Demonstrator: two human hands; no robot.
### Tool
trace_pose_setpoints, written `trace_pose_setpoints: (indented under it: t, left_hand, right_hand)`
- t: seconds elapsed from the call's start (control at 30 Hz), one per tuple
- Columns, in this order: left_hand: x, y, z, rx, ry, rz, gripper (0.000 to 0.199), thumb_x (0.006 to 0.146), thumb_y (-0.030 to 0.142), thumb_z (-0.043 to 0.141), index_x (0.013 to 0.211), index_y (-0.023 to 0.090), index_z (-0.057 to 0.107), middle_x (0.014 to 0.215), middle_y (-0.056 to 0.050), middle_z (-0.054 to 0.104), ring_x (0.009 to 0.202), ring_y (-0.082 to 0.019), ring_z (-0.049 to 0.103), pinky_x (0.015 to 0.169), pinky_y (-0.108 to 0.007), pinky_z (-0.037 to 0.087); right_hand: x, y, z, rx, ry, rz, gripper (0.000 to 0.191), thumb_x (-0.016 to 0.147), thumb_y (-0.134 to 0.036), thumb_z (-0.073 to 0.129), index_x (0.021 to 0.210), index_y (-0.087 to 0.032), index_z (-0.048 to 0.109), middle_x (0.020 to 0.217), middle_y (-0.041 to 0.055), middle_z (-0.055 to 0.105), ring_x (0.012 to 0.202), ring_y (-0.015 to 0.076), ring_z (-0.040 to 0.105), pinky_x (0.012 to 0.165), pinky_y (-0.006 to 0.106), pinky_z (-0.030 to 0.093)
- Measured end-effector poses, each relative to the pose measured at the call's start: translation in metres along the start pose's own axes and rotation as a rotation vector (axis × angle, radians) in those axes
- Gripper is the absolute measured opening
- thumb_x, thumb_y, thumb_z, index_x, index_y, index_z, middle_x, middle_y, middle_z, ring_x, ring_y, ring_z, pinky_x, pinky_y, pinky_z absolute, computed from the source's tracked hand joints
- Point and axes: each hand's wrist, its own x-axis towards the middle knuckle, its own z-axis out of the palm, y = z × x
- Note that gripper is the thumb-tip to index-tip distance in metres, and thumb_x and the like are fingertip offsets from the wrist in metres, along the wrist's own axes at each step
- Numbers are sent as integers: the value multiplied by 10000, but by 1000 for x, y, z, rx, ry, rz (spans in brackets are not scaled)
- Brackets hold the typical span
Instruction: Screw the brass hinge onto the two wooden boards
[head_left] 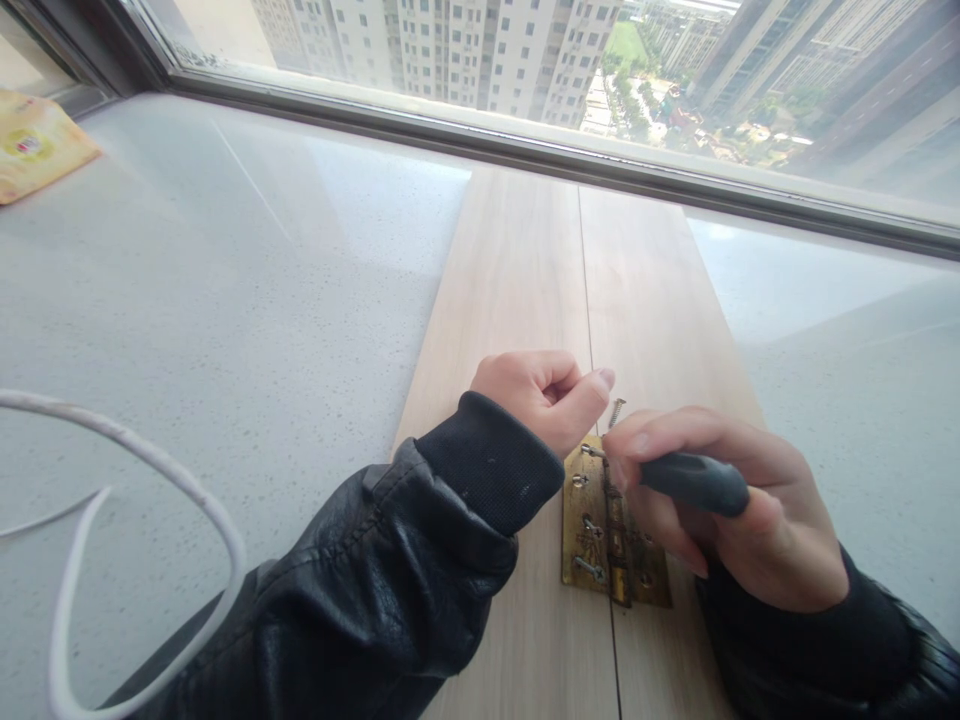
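Note:
A brass butt hinge (pixel 615 520) lies over the seam between two pale wooden boards (pixel 510 270). Several screws (pixel 589 570) sit in its left leaf, some tilted with their heads raised. My right hand (pixel 750 500) grips a screwdriver by its dark handle (pixel 694 482) above the hinge; my fingers hide its tip. My left hand (pixel 544 400) is closed in a loose fist at the hinge's top end, thumb pointing right. Whatever its curled fingers hold, if anything, is hidden. Another screw (pixel 617 410) shows between my two hands; what supports it I cannot tell.
The boards lie on a speckled white sill (pixel 300 270), reaching toward the window frame (pixel 420 130). A white cable (pixel 150 450) loops at the left, partly over my sleeve. A yellow packet (pixel 41 145) lies at the far left. Tall buildings show through the glass.

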Motion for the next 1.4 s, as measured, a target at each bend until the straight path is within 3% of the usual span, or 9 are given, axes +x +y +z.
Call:
trace_pose_setpoints:
  t: [0.13, 0.37, 0.5, 0.8, 1.0, 1.17, 1.4]
  left_hand:
    - [0, -1, 1, -2, 4, 0, 433, 748, 382, 553, 434, 164, 348, 431, 65, 262, 457, -61, 257, 444, -225, 218]
    - [0, -1, 1, -10, 4, 6, 432, 748, 375, 553, 434, 162, 347, 434, 64, 260, 458, -60, 256, 446, -224, 213]
    - [0, -2, 0, -11, -9, -1, 413, 745, 373, 555, 441, 159, 375, 432, 64, 270, 457, -60, 267, 446, -224, 213]
    - [0, -2, 0, 8, 2, 20, 424, 745, 374, 552, 439, 161, 352, 436, 64, 250, 457, -58, 252, 444, -228, 206]
    - [0, -2, 1, 13, -1, 14, 422, 748, 373, 550, 441, 161, 352, 433, 64, 256, 457, -59, 255, 442, -226, 209]
    - [0, -2, 0, 4, -7, 15, 420, 743, 375, 558, 445, 161, 352, 439, 64, 259, 460, -59, 256, 444, -224, 212]
    - [1, -3, 1, 12, -4, 12, 419, 737, 363, 565, 441, 160, 348, 436, 64, 258, 460, -59, 255, 447, -222, 211]
  right_hand:
    - [0, -2, 3, 2, -24, 8, 359, 878, -473, 450, 1069, -211, 603, 843, 28, 528, 422, 56, 467, 393, 244, 344]
    - [3, -3, 2, -112, -49, -67, 349, 744, -420, 667, 1029, -218, 664, 867, 60, 552, 584, 117, 518, 453, 263, 402]
    - [6, -7, 4, -177, -37, -97, 314, 713, -391, 703, 980, -225, 692, 847, 48, 507, 564, 104, 507, 420, 250, 403]
    - [3, -12, 17, -298, 142, -240, 194, 771, -271, 622, 951, -222, 676, 783, 66, 620, 639, 180, 595, 510, 325, 472]
    - [2, -7, 17, -211, 184, -201, 368, 658, -150, 732, 992, -251, 613, 793, 39, 628, 579, 143, 552, 433, 278, 436]
    - [5, -6, 17, -307, 271, -248, 294, 603, -129, 771, 848, -255, 670, 762, 34, 601, 648, 164, 553, 485, 300, 450]
    - [5, -6, 4, -331, 185, -221, 290, 634, -205, 777, 911, -271, 718, 745, 42, 631, 639, 170, 575, 470, 297, 441]
